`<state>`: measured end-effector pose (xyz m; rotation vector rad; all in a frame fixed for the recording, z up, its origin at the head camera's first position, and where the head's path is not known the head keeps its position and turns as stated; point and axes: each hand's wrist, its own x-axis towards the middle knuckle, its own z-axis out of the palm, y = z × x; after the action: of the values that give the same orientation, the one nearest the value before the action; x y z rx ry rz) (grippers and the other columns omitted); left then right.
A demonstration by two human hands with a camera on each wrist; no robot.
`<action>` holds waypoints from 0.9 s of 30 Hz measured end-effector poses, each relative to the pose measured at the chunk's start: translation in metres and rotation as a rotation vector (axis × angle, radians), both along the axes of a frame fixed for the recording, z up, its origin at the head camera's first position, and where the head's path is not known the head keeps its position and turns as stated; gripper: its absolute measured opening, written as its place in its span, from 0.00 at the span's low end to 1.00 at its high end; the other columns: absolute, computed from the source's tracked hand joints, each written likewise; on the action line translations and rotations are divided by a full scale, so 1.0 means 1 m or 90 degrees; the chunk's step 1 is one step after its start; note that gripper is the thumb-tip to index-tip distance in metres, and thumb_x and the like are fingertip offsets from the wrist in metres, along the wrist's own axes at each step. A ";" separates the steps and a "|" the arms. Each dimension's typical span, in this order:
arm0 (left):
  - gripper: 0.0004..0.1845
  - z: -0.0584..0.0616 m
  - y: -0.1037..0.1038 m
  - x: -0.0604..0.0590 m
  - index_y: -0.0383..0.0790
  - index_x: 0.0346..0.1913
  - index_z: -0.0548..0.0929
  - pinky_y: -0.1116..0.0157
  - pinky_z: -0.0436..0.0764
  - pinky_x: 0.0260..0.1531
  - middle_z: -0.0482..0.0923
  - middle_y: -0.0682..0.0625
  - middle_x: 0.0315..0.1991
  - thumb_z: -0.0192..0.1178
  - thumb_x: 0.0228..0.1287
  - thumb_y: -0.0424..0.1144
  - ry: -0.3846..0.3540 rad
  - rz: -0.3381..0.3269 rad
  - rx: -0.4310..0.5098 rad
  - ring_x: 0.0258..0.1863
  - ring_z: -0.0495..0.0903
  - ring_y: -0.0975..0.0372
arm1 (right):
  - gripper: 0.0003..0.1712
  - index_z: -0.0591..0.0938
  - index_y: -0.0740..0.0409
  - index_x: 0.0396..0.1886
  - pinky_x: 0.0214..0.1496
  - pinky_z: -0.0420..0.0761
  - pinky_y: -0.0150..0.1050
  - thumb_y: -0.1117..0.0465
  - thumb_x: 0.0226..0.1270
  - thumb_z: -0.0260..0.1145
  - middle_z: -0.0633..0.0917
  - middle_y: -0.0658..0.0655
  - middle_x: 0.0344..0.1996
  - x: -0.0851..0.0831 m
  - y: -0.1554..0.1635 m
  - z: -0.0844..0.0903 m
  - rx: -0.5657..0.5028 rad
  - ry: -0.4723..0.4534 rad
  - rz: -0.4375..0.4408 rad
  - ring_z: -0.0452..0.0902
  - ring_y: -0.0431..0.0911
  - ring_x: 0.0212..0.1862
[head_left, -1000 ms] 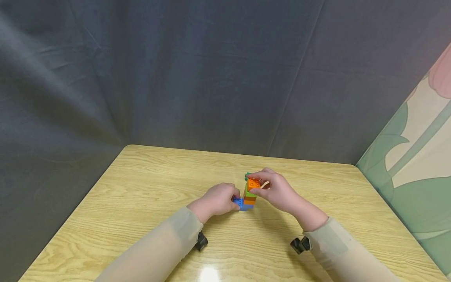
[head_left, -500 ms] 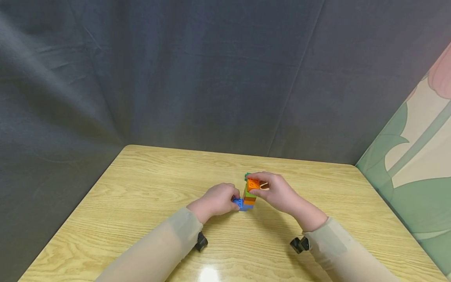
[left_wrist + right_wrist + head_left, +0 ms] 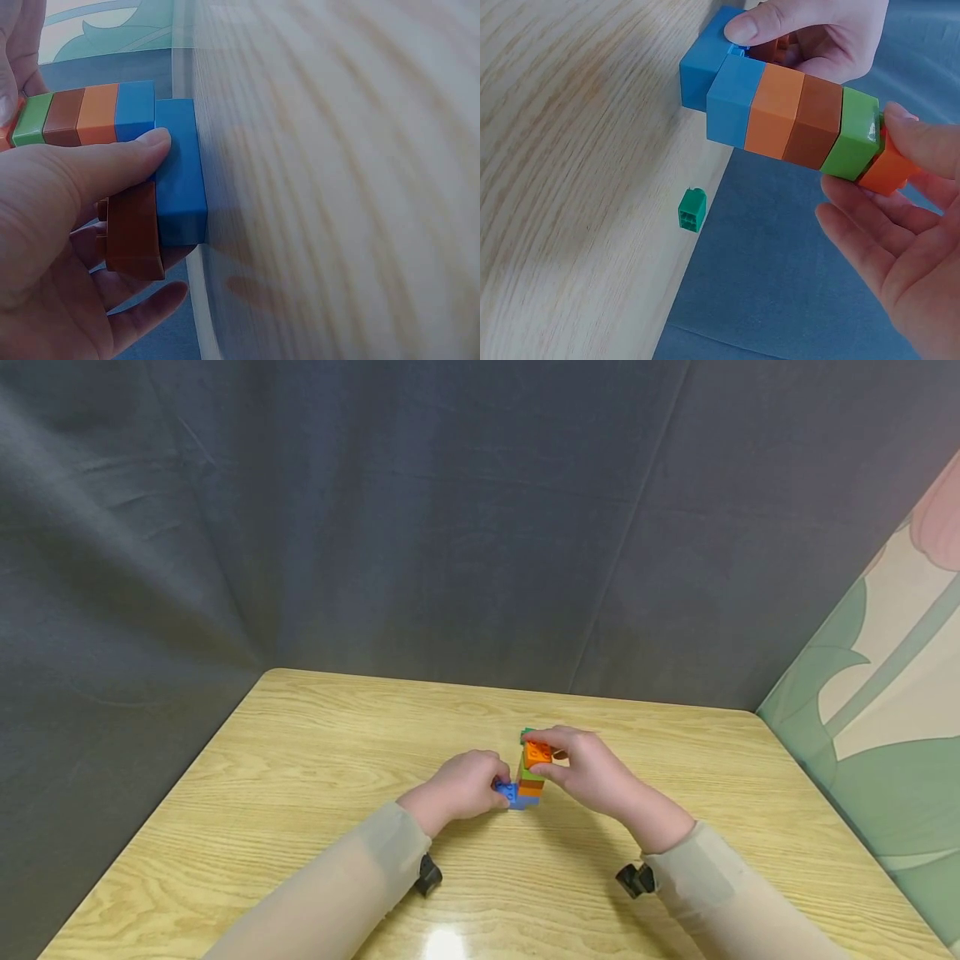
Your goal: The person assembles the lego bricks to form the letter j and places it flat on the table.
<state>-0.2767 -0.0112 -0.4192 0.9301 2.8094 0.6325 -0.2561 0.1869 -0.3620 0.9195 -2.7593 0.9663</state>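
On the table stands a tower of toy building bricks. Its base is a long blue brick (image 3: 180,176), and my left hand (image 3: 459,783) holds it with the thumb pressed on its side. A brown brick (image 3: 135,232) sits on that base within the left hand's fingers. Beside it rise a smaller blue brick (image 3: 735,101), an orange brick (image 3: 774,111), another brown brick (image 3: 814,120) and a light green brick (image 3: 852,133). At the top, my right hand (image 3: 592,774) pinches a bright orange brick (image 3: 537,753), which looks slightly askew on the green one.
A small dark green brick (image 3: 693,210) lies on the wooden table (image 3: 337,735) just beyond the tower. Dark cloth (image 3: 450,527) hangs behind the table, and a flower-patterned panel (image 3: 885,693) stands along the right.
The right hand's fingers have come down a little, and the bright orange brick has shifted slightly left with them. My left hand stays put on the base.
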 end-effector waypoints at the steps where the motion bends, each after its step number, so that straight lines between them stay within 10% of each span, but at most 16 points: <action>1: 0.12 0.000 0.000 0.000 0.46 0.36 0.82 0.70 0.69 0.28 0.71 0.59 0.29 0.67 0.49 0.46 -0.001 0.000 0.001 0.25 0.69 0.66 | 0.24 0.77 0.50 0.52 0.42 0.74 0.41 0.60 0.51 0.69 0.78 0.42 0.38 0.000 0.000 0.000 0.006 0.004 0.001 0.73 0.37 0.39; 27: 0.12 0.001 -0.001 0.001 0.48 0.37 0.82 0.69 0.69 0.28 0.70 0.60 0.29 0.67 0.49 0.47 -0.008 0.009 -0.003 0.25 0.69 0.66 | 0.26 0.76 0.49 0.54 0.43 0.74 0.35 0.58 0.52 0.68 0.78 0.46 0.47 0.001 0.002 -0.001 0.010 -0.005 -0.004 0.73 0.38 0.46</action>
<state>-0.2758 -0.0119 -0.4184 0.9039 2.8075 0.6312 -0.2551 0.1892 -0.3634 0.9116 -2.7782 0.9505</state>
